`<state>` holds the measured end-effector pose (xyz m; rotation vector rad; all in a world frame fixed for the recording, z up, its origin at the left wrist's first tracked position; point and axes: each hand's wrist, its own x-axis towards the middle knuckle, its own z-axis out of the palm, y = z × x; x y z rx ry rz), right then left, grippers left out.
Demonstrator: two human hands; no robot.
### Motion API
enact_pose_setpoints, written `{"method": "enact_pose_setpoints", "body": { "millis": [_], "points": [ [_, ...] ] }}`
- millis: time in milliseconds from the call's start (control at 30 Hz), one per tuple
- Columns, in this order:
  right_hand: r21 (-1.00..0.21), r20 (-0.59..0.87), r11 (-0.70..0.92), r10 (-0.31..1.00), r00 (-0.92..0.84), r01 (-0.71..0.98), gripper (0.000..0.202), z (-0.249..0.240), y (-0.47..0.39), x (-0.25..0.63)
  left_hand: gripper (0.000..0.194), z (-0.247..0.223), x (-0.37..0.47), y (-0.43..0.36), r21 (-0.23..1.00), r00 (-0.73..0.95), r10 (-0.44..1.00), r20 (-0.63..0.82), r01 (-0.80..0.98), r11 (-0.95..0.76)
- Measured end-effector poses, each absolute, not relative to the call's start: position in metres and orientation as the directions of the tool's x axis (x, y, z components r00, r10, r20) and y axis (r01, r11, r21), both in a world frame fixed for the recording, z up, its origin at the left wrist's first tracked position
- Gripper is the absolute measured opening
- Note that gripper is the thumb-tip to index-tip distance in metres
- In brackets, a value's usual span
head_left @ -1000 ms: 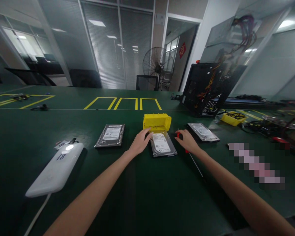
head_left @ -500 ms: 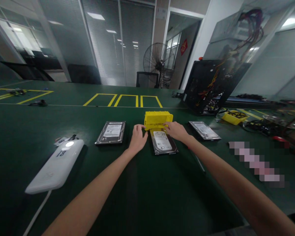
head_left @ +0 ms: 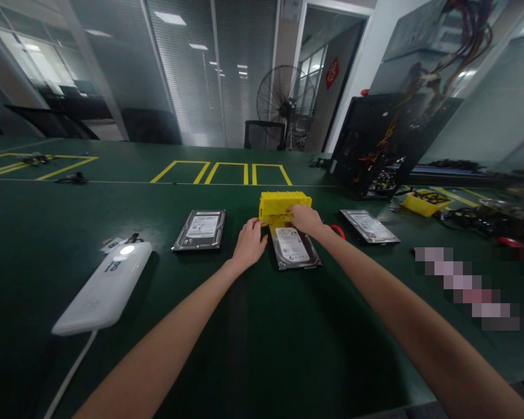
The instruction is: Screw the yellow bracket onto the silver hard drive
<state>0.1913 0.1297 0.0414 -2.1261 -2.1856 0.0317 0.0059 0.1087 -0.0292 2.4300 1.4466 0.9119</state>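
A yellow plastic bin (head_left: pixel 283 199) is tipped up on its side behind the middle hard drive (head_left: pixel 291 243). At the bin's lower left corner is my left hand (head_left: pixel 248 244), fingers bent against its edge and thumb lower down. My right hand (head_left: pixel 306 221) grips the bin's right side, its fingertips partly hidden at the lower edge. The drive lies label up in front of the bin, its far end close under it. Beside my right wrist shows the red handle (head_left: pixel 338 231) of a tool, mostly covered by the forearm.
One hard drive (head_left: pixel 199 230) lies to the left, another (head_left: pixel 369 226) to the right. A white device (head_left: pixel 107 291) with a cable is at far left. An open computer case (head_left: pixel 375 148) stands back right, near a second yellow bin (head_left: pixel 424 202). Yellow tape (head_left: pixel 227 164) marks the green tabletop.
The view has shifted slightly. The tool's red handle now shows beside my right wrist, where its shaft showed below the forearm before. Both hands remain at the bin.
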Motion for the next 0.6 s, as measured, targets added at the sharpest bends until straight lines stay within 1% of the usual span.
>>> {"method": "enact_pose_setpoints", "body": {
  "millis": [133,300,600],
  "points": [
    [-0.062,0.031,0.032,0.999,-0.031,0.998,0.040,0.037,0.129,0.192,0.038,-0.028,0.006,0.108,0.409,0.347,0.847,0.402,0.760,-0.505],
    [-0.068,0.035,0.015,0.999,-0.013,0.998,0.042,0.032,0.130,0.192,0.038,-0.027,0.007,0.107,0.396,0.346,0.849,0.399,0.770,-0.500],
    [-0.130,0.040,0.013,0.999,-0.008,0.991,0.041,0.027,0.133,0.196,0.040,-0.025,0.007,0.105,0.408,0.345,0.860,0.376,0.772,-0.488]
  ]
}}
